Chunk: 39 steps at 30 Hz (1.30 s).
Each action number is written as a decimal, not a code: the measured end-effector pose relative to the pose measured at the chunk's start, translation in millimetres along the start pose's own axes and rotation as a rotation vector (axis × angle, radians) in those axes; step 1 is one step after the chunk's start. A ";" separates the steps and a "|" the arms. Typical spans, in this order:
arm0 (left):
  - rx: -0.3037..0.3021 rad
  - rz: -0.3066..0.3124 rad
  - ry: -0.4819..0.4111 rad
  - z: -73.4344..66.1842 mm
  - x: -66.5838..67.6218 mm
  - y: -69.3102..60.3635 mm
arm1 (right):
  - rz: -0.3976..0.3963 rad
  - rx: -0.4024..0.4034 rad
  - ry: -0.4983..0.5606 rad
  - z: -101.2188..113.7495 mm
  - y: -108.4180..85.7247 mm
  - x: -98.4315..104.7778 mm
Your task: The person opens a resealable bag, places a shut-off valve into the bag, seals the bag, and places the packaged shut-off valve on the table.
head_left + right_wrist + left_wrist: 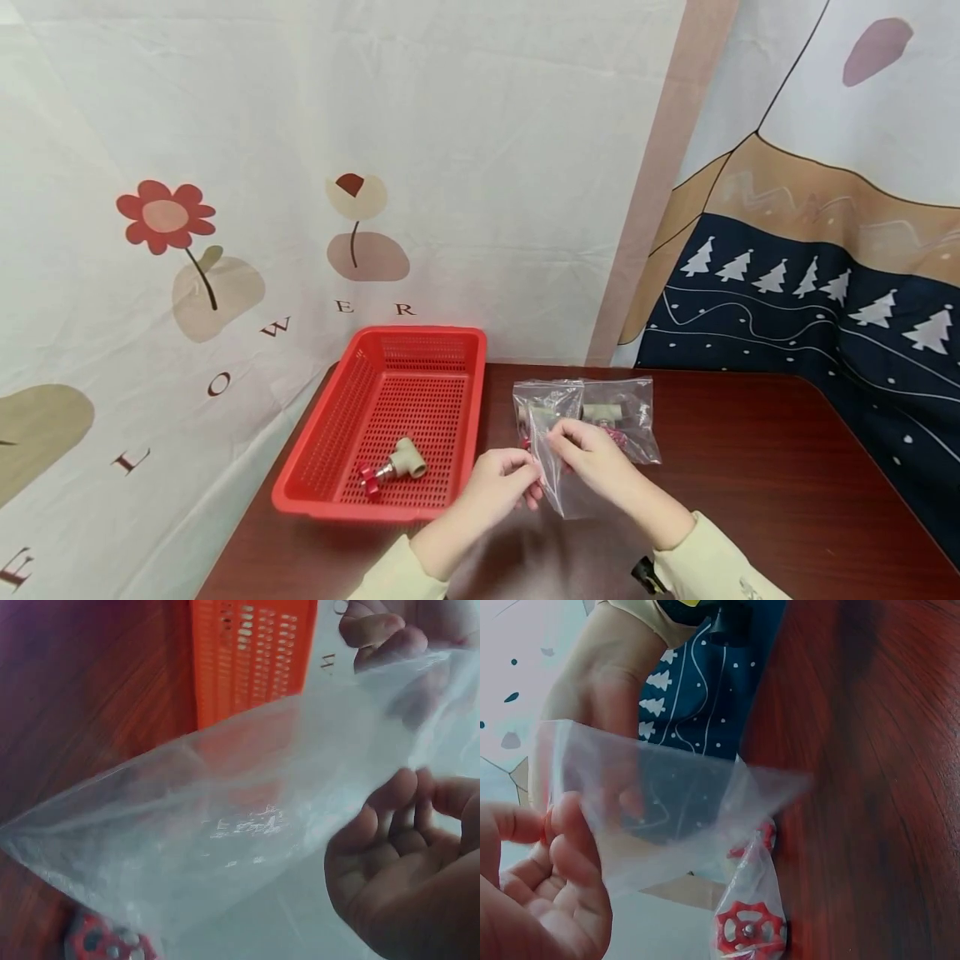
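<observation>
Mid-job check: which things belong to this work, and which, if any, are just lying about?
Likely part of the job:
clear bag, pinched by left hand and right hand
red basket
loose valve inside it
bagged valves

Likely just surroundings:
table
printed backdrop

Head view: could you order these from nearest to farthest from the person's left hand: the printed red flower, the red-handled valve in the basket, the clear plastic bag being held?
From the left hand:
1. Clear plastic bag: pinched by it.
2. Red-handled valve: to its left, inside the red basket.
3. Printed red flower: far left, up on the backdrop.
</observation>
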<state>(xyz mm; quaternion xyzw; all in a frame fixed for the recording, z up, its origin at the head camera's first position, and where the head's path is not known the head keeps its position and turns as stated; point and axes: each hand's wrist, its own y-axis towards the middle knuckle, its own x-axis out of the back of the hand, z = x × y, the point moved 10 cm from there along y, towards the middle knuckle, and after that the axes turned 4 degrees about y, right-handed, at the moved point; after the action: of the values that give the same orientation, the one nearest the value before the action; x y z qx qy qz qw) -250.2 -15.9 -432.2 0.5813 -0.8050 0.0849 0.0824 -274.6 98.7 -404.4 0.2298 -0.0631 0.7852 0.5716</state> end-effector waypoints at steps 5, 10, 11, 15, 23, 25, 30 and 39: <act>0.013 -0.110 0.048 3.9 23.2 -1.8 | -0.211 0.069 -0.315 4.1 -1.1 38.8; 0.016 -0.200 0.196 3.3 40.1 -2.4 | -0.305 0.108 -0.642 24.1 -10.6 54.7; 0.012 -0.198 0.211 2.2 39.6 -1.9 | -0.310 0.134 -0.685 30.3 -12.2 52.5; -0.021 -0.142 0.213 -3.4 29.4 1.7 | -0.317 0.275 -0.787 55.4 -16.7 32.1; -0.034 -0.115 0.167 -7.0 17.4 9.2 | -0.367 0.400 -0.796 79.2 -25.9 3.3; -0.020 -0.111 0.064 -5.7 16.4 10.1 | -0.354 0.342 -0.764 74.4 -25.5 2.1; 0.063 -0.121 -0.204 3.9 17.3 8.6 | -0.262 0.169 -0.733 53.5 -23.1 -1.8; 0.153 -0.080 -0.127 18.4 2.3 2.4 | -0.383 0.253 -0.943 57.1 -26.0 5.5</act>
<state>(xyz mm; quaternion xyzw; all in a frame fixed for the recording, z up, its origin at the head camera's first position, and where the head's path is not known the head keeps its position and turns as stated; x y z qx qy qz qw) -253.9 -21.5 -449.7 0.6219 -0.7758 0.1057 -0.0100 -235.3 91.6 -355.6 0.6328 -0.1753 0.4794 0.5823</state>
